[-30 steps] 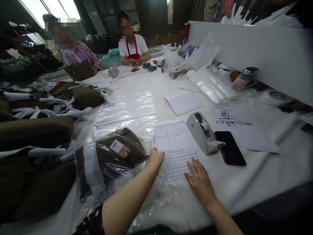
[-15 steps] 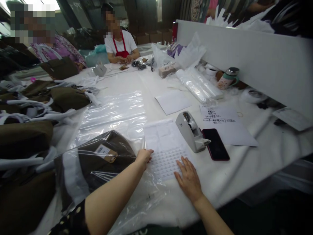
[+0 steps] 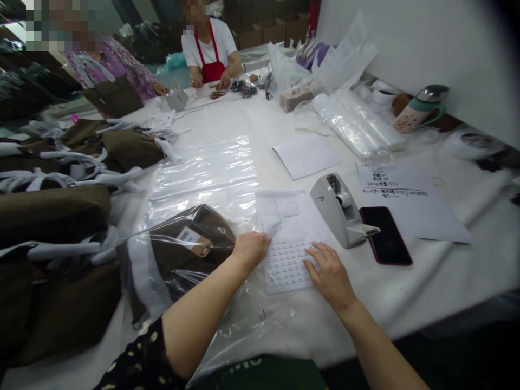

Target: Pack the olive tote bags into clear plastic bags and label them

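A white sheet of small printed labels (image 3: 290,238) lies on the white table in front of me. My left hand (image 3: 249,249) is closed on the sheet's left edge, which curls upward under its fingers. My right hand (image 3: 331,273) rests on the sheet's lower right part, fingers bent and slightly apart, holding nothing. Just left of my left hand lies a brown folded garment with a paper tag, inside a clear plastic bag (image 3: 179,254).
A grey tape dispenser (image 3: 337,208) and a dark red phone (image 3: 385,235) sit right of the sheet, beside written papers (image 3: 406,197). Empty clear bags (image 3: 211,173) lie ahead. Brown garments (image 3: 52,211) pile at left. Two people sit at the far end.
My left hand has lifted and curled the label sheet's left edge. My right hand has slid up the sheet a little. The view has shifted slightly.
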`<state>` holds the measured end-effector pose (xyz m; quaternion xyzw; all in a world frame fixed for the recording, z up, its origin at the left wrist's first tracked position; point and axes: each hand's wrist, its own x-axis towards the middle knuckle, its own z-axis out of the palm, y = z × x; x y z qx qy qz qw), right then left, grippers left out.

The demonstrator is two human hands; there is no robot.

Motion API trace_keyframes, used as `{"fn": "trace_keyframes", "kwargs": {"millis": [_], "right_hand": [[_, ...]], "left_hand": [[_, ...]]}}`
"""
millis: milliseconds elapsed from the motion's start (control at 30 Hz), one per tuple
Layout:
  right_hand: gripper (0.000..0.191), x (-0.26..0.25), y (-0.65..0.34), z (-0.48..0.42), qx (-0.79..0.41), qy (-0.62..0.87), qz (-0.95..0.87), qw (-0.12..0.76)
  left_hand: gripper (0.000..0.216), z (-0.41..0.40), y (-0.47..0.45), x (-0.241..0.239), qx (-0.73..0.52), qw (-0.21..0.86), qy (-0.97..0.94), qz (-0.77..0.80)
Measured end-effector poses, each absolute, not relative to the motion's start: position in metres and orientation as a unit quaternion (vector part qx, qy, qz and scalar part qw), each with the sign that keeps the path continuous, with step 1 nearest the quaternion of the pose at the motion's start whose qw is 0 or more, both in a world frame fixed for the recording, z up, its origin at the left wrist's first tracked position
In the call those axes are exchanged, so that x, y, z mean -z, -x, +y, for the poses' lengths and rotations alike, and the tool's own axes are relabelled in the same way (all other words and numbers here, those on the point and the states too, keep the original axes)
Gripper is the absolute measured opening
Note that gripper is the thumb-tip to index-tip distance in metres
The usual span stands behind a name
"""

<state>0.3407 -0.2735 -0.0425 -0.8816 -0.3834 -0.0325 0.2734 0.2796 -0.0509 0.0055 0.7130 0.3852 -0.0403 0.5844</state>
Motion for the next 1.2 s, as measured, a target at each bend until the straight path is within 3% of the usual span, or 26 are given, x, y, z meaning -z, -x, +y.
{"fn": "trace_keyframes", "kwargs": {"millis": [133, 400, 567, 800, 933, 1200], "right_hand": [[0.017, 0.038, -0.354, -0.252, 0.003, 0.866, -0.369, 0.338], [0.013, 0.042, -0.369, -0.228, -0.050, 0.857, -0.339, 0.385], [0.018, 0.032, -0.375, -0.219, -0.057, 0.864, -0.355, 0.352], [0.003, 0.025, -0.388, -0.212, -0.103, 0.859, -0.387, 0.319], [0.012, 0.021, -0.391, -0.208, -0.128, 0.861, -0.393, 0.295], [0.008, 0.034, -0.386, -0.211, -0.108, 0.855, -0.376, 0.339]], "left_hand": [[0.017, -0.055, -0.285, -0.001, 0.085, 0.699, -0.619, 0.348], [0.042, -0.056, -0.294, 0.022, 0.219, 0.853, -0.391, 0.266], [0.044, -0.059, -0.291, 0.026, 0.180, 0.874, -0.375, 0.251], [0.037, -0.057, -0.288, 0.029, 0.139, 0.865, -0.420, 0.236], [0.035, -0.057, -0.289, 0.036, 0.125, 0.864, -0.415, 0.256], [0.038, -0.061, -0.292, 0.037, 0.118, 0.874, -0.383, 0.275]]}}
